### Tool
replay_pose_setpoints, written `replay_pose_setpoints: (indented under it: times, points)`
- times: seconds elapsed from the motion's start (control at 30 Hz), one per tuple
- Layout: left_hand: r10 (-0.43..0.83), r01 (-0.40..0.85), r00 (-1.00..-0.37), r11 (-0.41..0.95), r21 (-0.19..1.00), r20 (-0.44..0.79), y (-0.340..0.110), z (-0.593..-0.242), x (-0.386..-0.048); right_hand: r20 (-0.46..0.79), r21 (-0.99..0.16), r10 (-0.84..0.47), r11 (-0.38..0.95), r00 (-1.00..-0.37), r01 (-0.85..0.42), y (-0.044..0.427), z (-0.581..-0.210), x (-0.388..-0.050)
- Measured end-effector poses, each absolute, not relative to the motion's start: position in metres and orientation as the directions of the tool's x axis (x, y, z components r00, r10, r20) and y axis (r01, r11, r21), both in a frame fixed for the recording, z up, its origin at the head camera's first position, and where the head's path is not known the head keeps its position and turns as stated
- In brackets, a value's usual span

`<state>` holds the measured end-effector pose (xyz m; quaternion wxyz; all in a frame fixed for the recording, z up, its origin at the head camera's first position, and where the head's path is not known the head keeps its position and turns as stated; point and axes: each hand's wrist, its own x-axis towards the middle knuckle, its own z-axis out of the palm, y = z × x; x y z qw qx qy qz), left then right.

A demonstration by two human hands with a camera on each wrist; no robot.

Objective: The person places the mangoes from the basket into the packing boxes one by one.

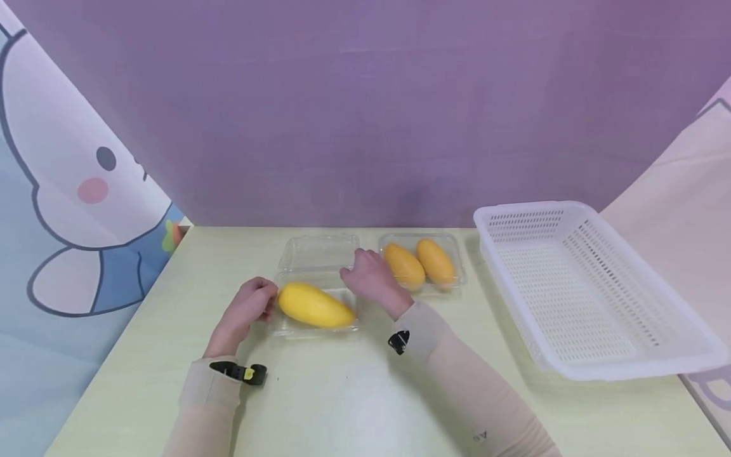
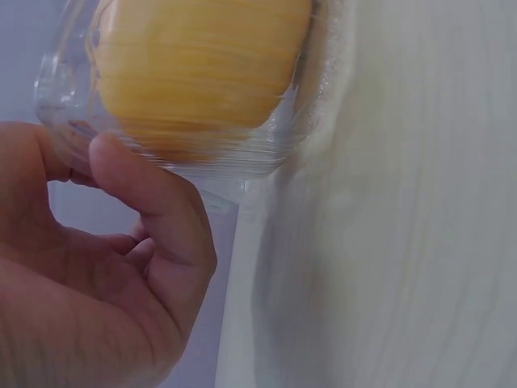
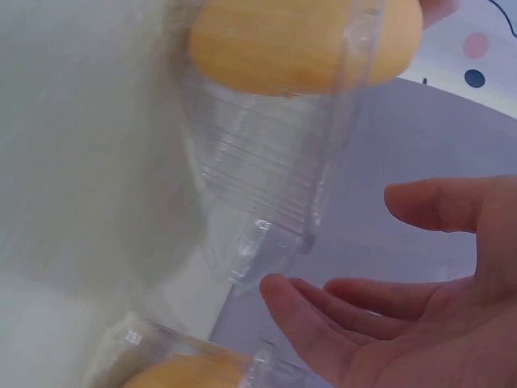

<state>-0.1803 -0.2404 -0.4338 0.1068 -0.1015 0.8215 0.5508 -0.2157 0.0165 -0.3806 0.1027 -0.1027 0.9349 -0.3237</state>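
A clear plastic clamshell box (image 1: 346, 294) stands on the table with its lid (image 1: 320, 252) tipped back, away from the person. Inside lies one large yellow mango (image 1: 315, 306), placed lengthwise at a slight slant. My left hand (image 1: 247, 310) is at the box's left end; in the left wrist view its thumb and finger pinch the clear rim (image 2: 60, 97). At the back right corner is my right hand (image 1: 374, 279). In the right wrist view the right hand's fingers (image 3: 303, 319) are spread, with a gap between thumb and fingertips and nothing held.
Just right of the right hand, a second clear box (image 1: 459, 254) contains two orange-yellow mangoes (image 1: 436, 261). A large white perforated basket (image 1: 516, 317) occupies the table's right side. Behind the table (image 1: 320, 400) hangs a purple cloth backdrop (image 1: 365, 114).
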Motion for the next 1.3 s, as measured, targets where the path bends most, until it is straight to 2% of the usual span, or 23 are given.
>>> replay_pose_setpoints:
  times: [0.43, 1.03, 1.3]
  points:
    - [-0.043, -0.288, -0.955, 0.381, 0.878, -0.295, -0.242, -0.432, -0.179, -0.248, -0.634, -0.222, 0.773, -0.943, -0.015, 0.007, -0.396, -0.220]
    - [-0.027, -0.282, -0.956, 0.362, 0.889, -0.293, -0.243, -0.430, -0.180, -0.209, -0.824, -0.095, 0.553, -0.973, 0.123, 0.001, -0.404, -0.224]
    - [-0.020, -0.270, -0.959, 0.366, 0.890, -0.283, -0.244, -0.429, -0.180, -0.162, -0.868, -0.071, 0.484, -0.984, 0.108, 0.002, -0.401, -0.226]
